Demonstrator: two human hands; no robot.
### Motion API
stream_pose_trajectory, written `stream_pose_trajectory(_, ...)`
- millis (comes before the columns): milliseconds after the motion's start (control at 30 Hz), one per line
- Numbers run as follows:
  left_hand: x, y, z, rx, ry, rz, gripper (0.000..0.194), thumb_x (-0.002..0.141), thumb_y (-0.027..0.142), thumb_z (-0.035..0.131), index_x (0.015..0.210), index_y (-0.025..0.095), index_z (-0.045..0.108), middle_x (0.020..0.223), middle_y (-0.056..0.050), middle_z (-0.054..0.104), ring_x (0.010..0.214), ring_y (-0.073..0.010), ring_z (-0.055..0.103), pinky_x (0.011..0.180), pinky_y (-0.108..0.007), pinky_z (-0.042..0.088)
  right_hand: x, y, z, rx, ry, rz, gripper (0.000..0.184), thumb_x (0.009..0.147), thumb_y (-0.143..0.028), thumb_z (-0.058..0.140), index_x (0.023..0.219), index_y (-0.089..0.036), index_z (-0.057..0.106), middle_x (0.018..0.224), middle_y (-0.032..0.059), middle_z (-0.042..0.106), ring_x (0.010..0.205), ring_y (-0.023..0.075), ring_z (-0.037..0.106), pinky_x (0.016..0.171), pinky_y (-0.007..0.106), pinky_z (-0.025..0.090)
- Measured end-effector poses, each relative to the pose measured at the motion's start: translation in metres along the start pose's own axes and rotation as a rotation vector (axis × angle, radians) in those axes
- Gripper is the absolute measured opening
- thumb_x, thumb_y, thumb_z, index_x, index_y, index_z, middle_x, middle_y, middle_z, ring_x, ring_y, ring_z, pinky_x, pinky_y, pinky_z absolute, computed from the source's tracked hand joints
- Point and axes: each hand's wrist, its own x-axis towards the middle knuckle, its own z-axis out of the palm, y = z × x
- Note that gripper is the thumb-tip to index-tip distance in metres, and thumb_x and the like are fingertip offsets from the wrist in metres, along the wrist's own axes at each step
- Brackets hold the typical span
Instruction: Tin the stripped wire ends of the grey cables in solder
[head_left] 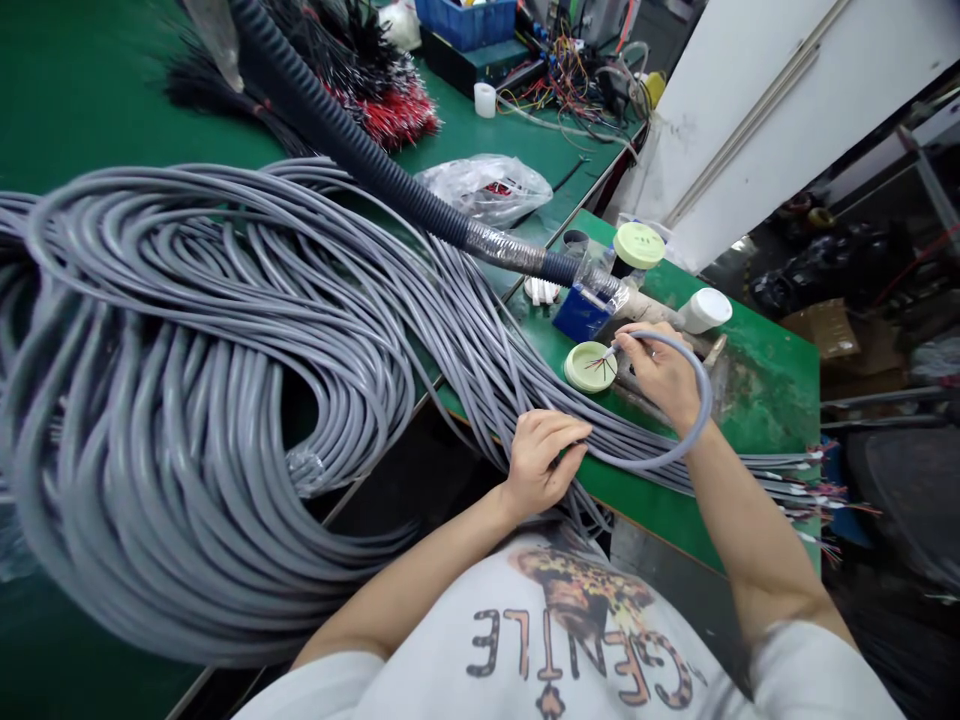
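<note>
A large coil of grey sheathed cables (187, 380) fills the left of the view, and its strands run across the green workbench (750, 400). My left hand (541, 462) closes over several of these strands. My right hand (660, 372) pinches the stripped end of one grey cable (703, 395), which loops back towards my left hand. Thin coloured wires (601, 365) fan out from that end, just above a pale green round lid (590, 366). The lid lies on the bench, apart from my fingers.
A black corrugated hose (337, 120) crosses above the coil. Nearby stand a second pale green lid (638, 245), a white pot (705, 310) and a blue box (581, 314). Farther back are a plastic bag (487, 190), red-and-black wire bundles (382, 105) and tangled coloured wires (570, 90).
</note>
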Motion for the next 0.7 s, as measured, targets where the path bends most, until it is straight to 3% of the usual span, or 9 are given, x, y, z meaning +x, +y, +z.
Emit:
stream_pose_trajectory(367,0.000,-0.001,0.001,0.023,-0.005,0.020,0.028,0.082,0.014,0.062,0.109,0.022,0.062,0.097,-0.005,0.072,0.094,-0.0190,0.064,0.087,-0.037,0.045,0.002,-0.003,0.005,-0.079,0.024,0.004,0.025,0.092,-0.038,0.051,0.088,-0.023,0.071,0.085,0.0029,0.070,0.081,0.0214,0.059,0.077,0.034,0.038)
stream_pose_trajectory(533,-0.001,-0.003,0.000,0.023,0.004,0.027,0.028,0.082,0.015,0.062,0.109,0.022,0.062,0.096,-0.005,0.071,0.094,-0.0192,0.063,0.086,-0.037,0.046,-0.001,0.002,-0.019,-0.009,0.137,0.035,0.025,0.092,-0.039,0.052,0.089,-0.022,0.070,0.086,0.0030,0.071,0.083,0.0210,0.062,0.079,0.034,0.043)
stream_pose_trajectory(700,-0.003,-0.005,0.000,0.023,-0.005,0.021,0.028,0.082,0.014,0.062,0.109,0.022,0.062,0.098,-0.006,0.071,0.096,-0.0199,0.063,0.087,-0.038,0.047,-0.016,0.037,-0.051,-0.111,0.269,0.143,0.024,0.090,-0.040,0.053,0.091,-0.023,0.070,0.086,0.0036,0.070,0.082,0.0210,0.063,0.077,0.034,0.045)
